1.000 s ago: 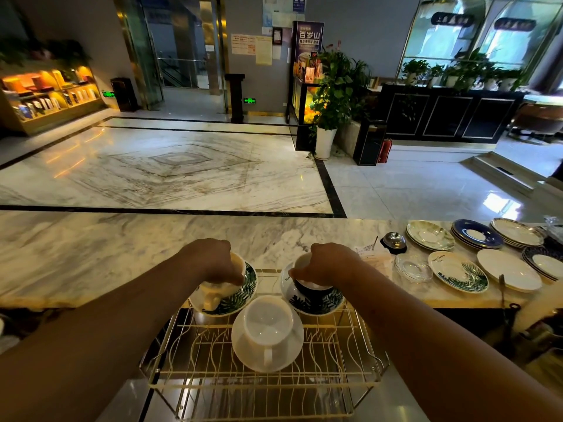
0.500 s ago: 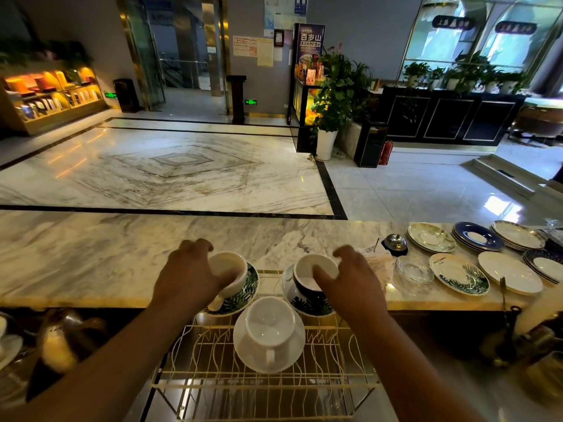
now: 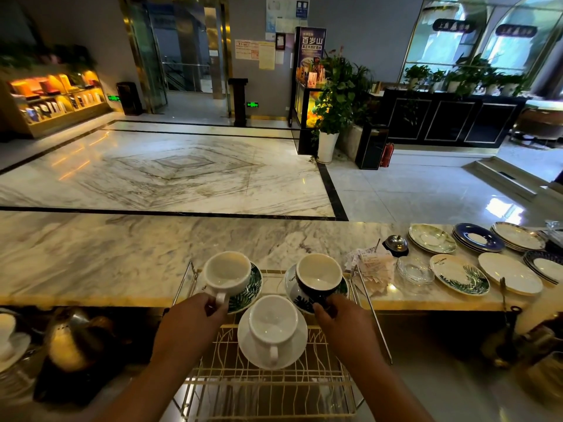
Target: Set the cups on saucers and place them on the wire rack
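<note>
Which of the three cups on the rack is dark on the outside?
The dark cup at the back right, by the right hand. It sits on a leaf-print saucer. The back-left cup and the front cup are white outside.

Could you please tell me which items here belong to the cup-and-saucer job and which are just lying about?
Job: white cup, dark cup, front cup, leaf saucers, white saucer, wire rack.

Lying about: spare plates, call bell, glass dish, paper slips.
</note>
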Demonstrator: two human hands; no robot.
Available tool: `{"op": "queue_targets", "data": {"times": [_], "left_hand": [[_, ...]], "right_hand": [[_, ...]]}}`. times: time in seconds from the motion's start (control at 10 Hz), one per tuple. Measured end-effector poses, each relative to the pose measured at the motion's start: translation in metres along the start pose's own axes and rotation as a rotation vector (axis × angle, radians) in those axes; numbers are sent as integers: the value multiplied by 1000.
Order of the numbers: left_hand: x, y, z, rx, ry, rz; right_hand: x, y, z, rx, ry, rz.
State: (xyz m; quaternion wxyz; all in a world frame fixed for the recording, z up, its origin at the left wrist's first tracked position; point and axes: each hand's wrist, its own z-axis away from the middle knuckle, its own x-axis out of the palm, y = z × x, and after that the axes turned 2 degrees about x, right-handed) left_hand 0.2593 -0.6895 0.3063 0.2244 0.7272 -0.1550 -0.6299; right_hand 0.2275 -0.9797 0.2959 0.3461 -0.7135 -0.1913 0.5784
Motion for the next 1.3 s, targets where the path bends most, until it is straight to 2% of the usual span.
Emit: {"op": "queue_targets", "data": {"times": [0.2, 0.4, 0.6, 0.7, 1.1, 1.2, 1.3], "left_hand": [[4, -5, -1, -8, 2, -8], [2, 3, 22, -50, 14, 167], [25, 22, 74, 40, -89, 595], [34, 26, 84, 71, -192, 669], [36, 28, 80, 66, -238, 670], [33, 28, 82, 81, -250, 671], [27, 26, 89, 134, -264, 636]], "right_hand": [[2, -4, 0, -14, -9, 37], [-7, -17, 20, -24, 117, -13], [21, -24, 67, -3, -216, -432], [25, -28, 72, 4, -316, -519], [29, -29, 75, 31, -291, -522], [25, -34, 75, 4, -280, -502], [17, -39, 81, -124, -268, -423]]}}
